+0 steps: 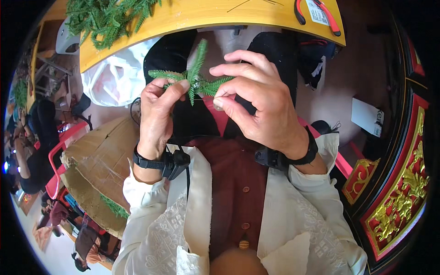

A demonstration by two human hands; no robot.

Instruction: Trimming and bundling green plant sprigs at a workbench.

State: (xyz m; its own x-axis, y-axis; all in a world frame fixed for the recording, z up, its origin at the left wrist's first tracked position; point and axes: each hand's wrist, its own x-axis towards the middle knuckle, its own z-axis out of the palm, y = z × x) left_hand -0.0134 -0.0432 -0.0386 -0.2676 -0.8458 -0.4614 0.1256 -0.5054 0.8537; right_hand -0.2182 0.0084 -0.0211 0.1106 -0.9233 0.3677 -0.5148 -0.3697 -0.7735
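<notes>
In front of my lap, a green artificial fir sprig [197, 59] with several short needled branches spreads out from one centre. My left hand [156, 105] pinches it at that centre between thumb and fingers. To the right, my right hand [266, 94] has its thumb and index fingertip pressed together just below the right-hand branch, the other fingers raised and apart. What lies in that pinch is too small to make out. A wrist strap with a small black device sits on each of my wrists.
Ahead is a yellow tabletop [192, 18] bearing a heap of green sprigs [110, 23], thin dark wires and red-handled pliers [324, 16]. A white plastic bag [114, 78] hangs below its left edge. Cardboard [103, 151] stands left; a carved red-and-gold panel [398, 192] stands right. Other people sit far left.
</notes>
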